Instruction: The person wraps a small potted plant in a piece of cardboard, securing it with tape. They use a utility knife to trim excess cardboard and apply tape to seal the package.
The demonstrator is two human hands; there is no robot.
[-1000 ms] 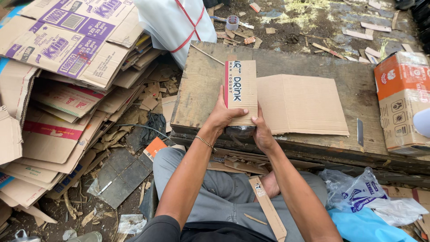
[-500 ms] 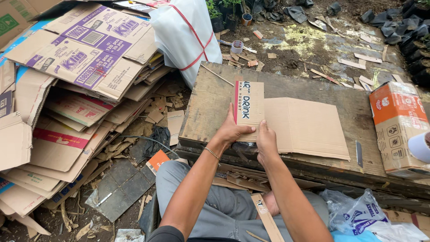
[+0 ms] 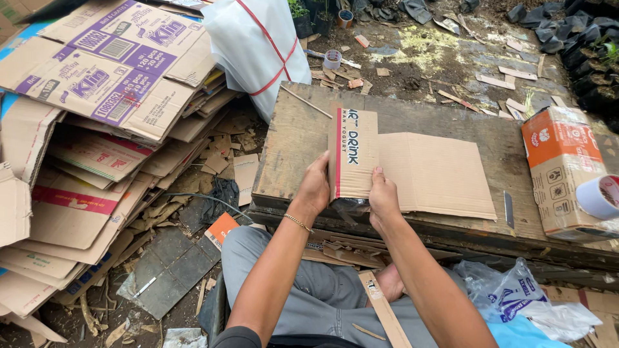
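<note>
The folded cardboard piece (image 3: 351, 154) is held upright at the near edge of the tabletop (image 3: 290, 148), fingers of the left hand (image 3: 314, 190) and right hand (image 3: 383, 196) closed on it. Uneven pressure may skew the fold or let it slip.

Two hands (image 3: 314, 190) (both gripping), one cardboard piece (image 3: 353, 154), one orange box (image 3: 564, 167)

Outdoor work area in even daylight. Ground (image 3: 445, 51) is bare, damp dirt littered with cardboard scraps. A weathered wooden counter (image 3: 296, 142) of dark planks sits low in the centre. To the left, a tall stack of flattened cartons (image 3: 97, 129). Behind, a white sack (image 3: 258, 45) bound with red string. Black plant bags (image 3: 593, 71) line the far right.
</note>
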